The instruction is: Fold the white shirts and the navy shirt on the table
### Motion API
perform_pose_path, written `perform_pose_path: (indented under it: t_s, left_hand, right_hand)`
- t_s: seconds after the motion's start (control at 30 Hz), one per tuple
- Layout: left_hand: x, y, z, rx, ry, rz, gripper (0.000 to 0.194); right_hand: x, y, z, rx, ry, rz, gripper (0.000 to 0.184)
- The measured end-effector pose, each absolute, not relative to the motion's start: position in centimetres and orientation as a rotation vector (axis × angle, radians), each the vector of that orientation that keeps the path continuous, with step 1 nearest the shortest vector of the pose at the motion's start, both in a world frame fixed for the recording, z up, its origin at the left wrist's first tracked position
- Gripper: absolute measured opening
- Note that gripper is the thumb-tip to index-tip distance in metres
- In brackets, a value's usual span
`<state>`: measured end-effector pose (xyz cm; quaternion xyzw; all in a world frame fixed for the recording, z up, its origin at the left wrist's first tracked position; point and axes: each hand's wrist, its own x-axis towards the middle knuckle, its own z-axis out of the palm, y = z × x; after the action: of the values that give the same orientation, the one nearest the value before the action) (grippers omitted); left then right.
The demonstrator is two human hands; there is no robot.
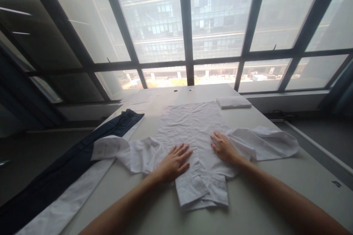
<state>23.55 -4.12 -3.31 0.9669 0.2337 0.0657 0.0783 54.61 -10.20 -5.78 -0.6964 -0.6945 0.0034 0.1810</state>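
Hands rest palm down on cloth, neither gripping anything; the left hand (174, 161) has its fingers loosely spread on the shirt (183, 126), left of the buttoned front, the thumb beneath the fingers' line; the right hand (224, 147) lies on the other side of that front, fingers extended and nearer together, slightly bent; the step in hand looks like pressing the shirt flat, and the next move seems to call for light, even palms, since creases cross the body and both sleeves are rumpled; the shirt lies in the middle of the surface (248, 200), its narrower end, with overlapping layers, towards the person; the left-hand sleeve (145, 154) reaches out so that its cuff (106, 147) lies over a dark garment (82, 161); the right-hand sleeve (264, 143) stretches the other way, bunched; a white cloth (68, 202) runs along beside the dark garment; further off, a folded stack (234, 102) sits near the shirt's far right corner, papers (136, 98) lie at far left, and windows (217, 14) rise beyond.
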Motion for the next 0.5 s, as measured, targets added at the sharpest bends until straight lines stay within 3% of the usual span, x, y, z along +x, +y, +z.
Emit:
perform_pose_path:
  t_s: [0.5]
  left_hand:
    - [23.46,-3.85,-3.58,2.926,0.683,0.207,0.057]
  right_hand:
    - [54.46,-10.28,-5.7,-1.981,-1.943,-0.004,0.049]
